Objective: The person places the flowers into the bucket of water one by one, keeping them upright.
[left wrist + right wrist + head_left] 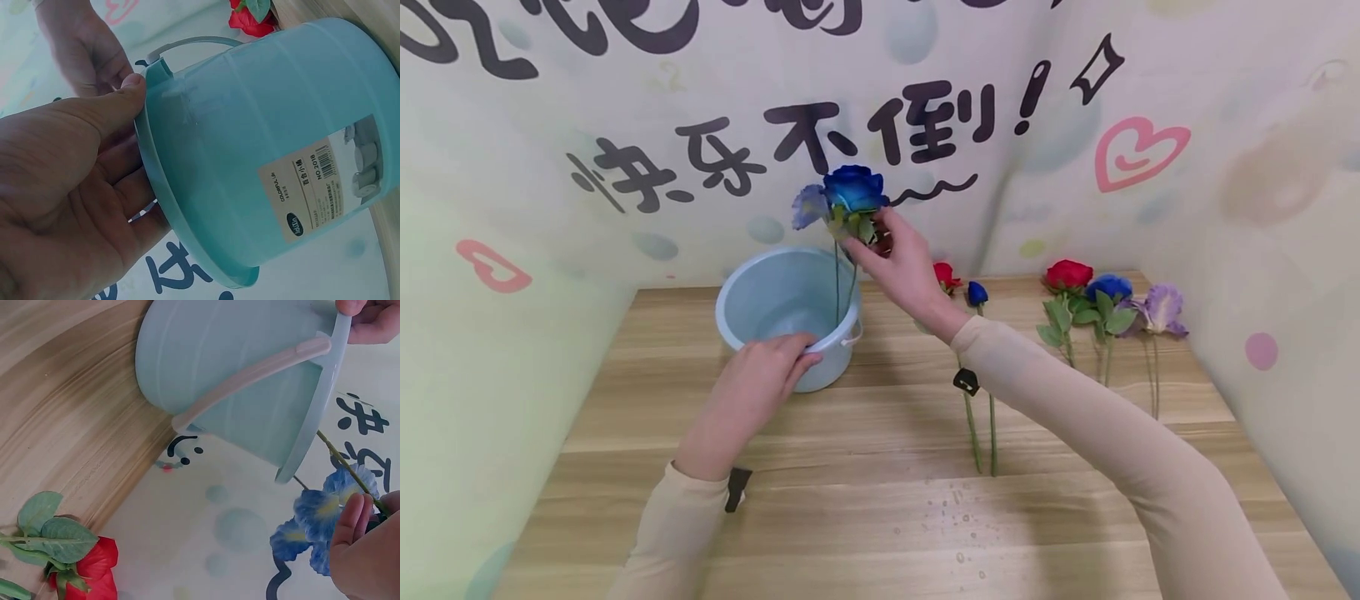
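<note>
A light blue plastic bucket [747, 329] stands upright on the table. My left hand [767, 375] grips its near rim, with the thumb over the edge and the fingers inside, as the left wrist view shows. Above the bucket's right side, my right hand [898, 258] holds a blue rose [853, 187] just below its bloom. Beside that rose is a pale blue-violet iris [809, 207], its petals close to the right fingers in the right wrist view. Both thin stems run down into the bucket, their lower ends hidden by its wall.
Right of the bucket lie a red rose [946, 275] and a blue bud [977, 293], partly covered by the right arm. Farther right are another red rose [1069, 275], a blue rose [1109, 288] and a purple iris [1163, 310]. Water drops [962, 558] dot the table.
</note>
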`<action>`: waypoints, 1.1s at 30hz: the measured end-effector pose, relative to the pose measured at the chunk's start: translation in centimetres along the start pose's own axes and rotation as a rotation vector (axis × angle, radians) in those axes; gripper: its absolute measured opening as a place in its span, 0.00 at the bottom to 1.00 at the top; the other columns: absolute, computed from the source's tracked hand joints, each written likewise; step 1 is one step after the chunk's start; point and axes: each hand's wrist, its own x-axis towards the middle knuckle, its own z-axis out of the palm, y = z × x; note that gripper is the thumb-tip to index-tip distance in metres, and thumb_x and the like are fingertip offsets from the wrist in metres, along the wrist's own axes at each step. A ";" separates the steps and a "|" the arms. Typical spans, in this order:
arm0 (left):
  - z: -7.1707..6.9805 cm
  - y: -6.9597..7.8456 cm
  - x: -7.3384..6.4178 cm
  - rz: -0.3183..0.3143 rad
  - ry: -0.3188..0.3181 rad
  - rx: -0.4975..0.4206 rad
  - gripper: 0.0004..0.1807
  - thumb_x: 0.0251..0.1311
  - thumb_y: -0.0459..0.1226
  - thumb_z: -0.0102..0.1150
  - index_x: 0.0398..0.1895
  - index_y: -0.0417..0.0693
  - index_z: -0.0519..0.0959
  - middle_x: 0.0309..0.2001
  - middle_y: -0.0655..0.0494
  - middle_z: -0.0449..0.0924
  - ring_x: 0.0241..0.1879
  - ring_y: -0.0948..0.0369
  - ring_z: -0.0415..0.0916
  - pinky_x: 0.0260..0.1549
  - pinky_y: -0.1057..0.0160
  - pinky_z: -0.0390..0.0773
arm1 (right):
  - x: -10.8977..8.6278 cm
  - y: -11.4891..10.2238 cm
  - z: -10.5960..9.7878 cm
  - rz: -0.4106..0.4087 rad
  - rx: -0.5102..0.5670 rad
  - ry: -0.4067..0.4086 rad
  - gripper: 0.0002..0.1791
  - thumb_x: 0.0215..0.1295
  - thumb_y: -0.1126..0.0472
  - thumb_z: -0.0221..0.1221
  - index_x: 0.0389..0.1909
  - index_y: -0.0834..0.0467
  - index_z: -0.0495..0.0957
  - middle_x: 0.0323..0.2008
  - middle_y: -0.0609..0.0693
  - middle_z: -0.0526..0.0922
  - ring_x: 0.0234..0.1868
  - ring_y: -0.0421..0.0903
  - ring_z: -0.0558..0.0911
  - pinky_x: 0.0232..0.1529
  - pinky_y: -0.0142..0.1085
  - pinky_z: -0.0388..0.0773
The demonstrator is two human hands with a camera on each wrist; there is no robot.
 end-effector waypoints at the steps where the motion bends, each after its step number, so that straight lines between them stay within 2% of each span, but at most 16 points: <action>1: 0.0 0.0 0.0 0.002 0.002 0.001 0.10 0.72 0.37 0.66 0.47 0.37 0.83 0.33 0.50 0.85 0.31 0.53 0.82 0.34 0.51 0.84 | 0.0 0.1 -0.1 0.007 -0.002 0.001 0.22 0.75 0.57 0.66 0.62 0.62 0.74 0.52 0.56 0.82 0.43 0.49 0.82 0.44 0.36 0.84; 13: 0.3 0.1 0.2 0.011 0.004 -0.006 0.09 0.73 0.36 0.65 0.46 0.37 0.83 0.32 0.50 0.84 0.29 0.54 0.82 0.33 0.51 0.83 | -0.2 1.9 -0.6 0.070 -0.078 -0.021 0.25 0.74 0.54 0.67 0.64 0.63 0.75 0.55 0.56 0.82 0.43 0.51 0.82 0.46 0.39 0.84; 23: 0.3 0.3 0.3 0.007 0.002 -0.008 0.10 0.73 0.36 0.66 0.46 0.36 0.83 0.31 0.50 0.84 0.28 0.54 0.81 0.32 0.51 0.83 | -0.4 2.8 -0.6 0.126 -0.074 -0.061 0.28 0.74 0.52 0.67 0.67 0.61 0.74 0.58 0.56 0.82 0.45 0.53 0.83 0.47 0.41 0.85; 33: -0.1 0.1 0.0 -0.009 0.002 -0.008 0.10 0.73 0.37 0.65 0.46 0.37 0.83 0.32 0.50 0.85 0.29 0.54 0.82 0.33 0.51 0.84 | -0.2 3.3 -0.4 0.171 -0.087 -0.148 0.36 0.72 0.46 0.68 0.73 0.58 0.68 0.66 0.55 0.78 0.47 0.51 0.85 0.46 0.41 0.86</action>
